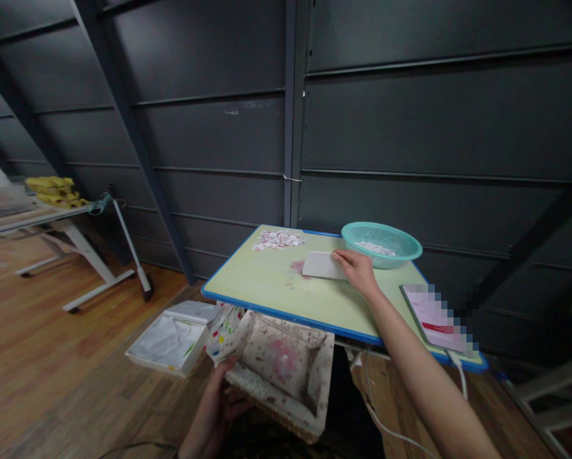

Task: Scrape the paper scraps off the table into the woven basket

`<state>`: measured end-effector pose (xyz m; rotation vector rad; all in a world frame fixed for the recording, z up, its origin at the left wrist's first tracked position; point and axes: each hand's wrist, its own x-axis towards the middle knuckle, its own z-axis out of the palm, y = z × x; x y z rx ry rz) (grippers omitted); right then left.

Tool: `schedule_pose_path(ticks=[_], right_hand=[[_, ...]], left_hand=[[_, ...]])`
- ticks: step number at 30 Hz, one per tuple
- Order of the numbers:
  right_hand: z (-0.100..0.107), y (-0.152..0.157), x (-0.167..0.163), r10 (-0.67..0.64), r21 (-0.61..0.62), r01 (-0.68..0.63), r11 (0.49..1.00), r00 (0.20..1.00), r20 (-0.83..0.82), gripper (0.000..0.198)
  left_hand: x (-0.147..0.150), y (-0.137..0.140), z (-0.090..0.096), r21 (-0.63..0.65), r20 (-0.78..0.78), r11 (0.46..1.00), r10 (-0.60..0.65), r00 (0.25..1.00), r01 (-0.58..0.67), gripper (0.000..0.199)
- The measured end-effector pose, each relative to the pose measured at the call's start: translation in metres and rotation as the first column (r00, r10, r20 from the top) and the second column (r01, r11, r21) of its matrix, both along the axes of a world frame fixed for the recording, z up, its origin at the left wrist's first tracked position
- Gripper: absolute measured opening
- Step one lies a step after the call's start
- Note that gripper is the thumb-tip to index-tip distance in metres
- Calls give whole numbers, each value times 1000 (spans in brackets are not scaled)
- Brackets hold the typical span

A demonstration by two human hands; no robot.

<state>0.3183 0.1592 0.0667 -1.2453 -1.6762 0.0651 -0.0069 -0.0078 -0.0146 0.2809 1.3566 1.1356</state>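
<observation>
My left hand (226, 389) grips the left rim of a stained white box (290, 357), which is tilted below the table's front edge. Pinkish residue marks its inside. In my right hand (355, 268) is a flat white card (321, 264), held at its right end over the tabletop. Under and behind the card, a patch of pinkish powder (296, 268) lies on the table (247, 277). A heap of small white and reddish pieces (278, 239) sits at the back left. More pale pieces (375, 247) lie inside the turquoise basin (400, 243).
A tablet (432, 319) with a white cable (462, 379) lies at the table's right. A white carton (168, 341) stands on the floor to the left. Farther left is a white-legged table (89, 255) with a yellow bundle (53, 191). Dark panels (209, 134) rise behind.
</observation>
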Motion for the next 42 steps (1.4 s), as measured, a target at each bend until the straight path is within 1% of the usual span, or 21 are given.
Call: schedule_pose_path(ticks=[6,10,13,17,21,26,28,31,33,36,40,42], right_hand=[[0,-1,4,-70,-29,71,997,997,28,35],[1,-1,7,-89,-54,91,994,995,32,33],[2,-1,7,-119,-46,121,992,992,30,33],[0,0,8,-127,-72,126,989,992,-2,33],[-1,2,10,-189,-71,188,980,982,0,34],[-1,3,11,-147,-104,147,984,989,10,32],[0,2,11,-173,-100,173,980,985,3,33],[2,0,10,-235,-116,238,964,971,42,34],[4,-1,9,-219,-148,226,963,974,64,34],[5,-2,8,-188,-182,191,965,982,35,34],[4,-1,8,-254,-162,259,952,966,49,36],[4,-1,8,-251,-162,259,952,965,70,36]], left_hand=[[1,-2,1,8,-36,1000,-2,999,2,47],[2,-2,1,27,-25,1000,-4,1000,5,51],[2,-2,2,24,-23,1000,0,1000,0,50],[1,-1,1,24,-25,1000,6,1000,-5,47],[-1,0,-1,2,0,1000,-2,1000,2,47],[1,0,0,12,-26,1000,15,1000,-15,48],[2,0,0,9,-30,1000,22,999,-21,49],[2,-1,1,15,-25,1000,12,1000,-12,48],[2,-2,2,23,-26,1000,3,1000,-2,47],[2,-2,2,25,-31,1000,6,999,-5,47],[2,-2,3,23,-25,1000,10,1000,-10,47],[3,-2,3,21,-27,1000,19,999,-18,45]])
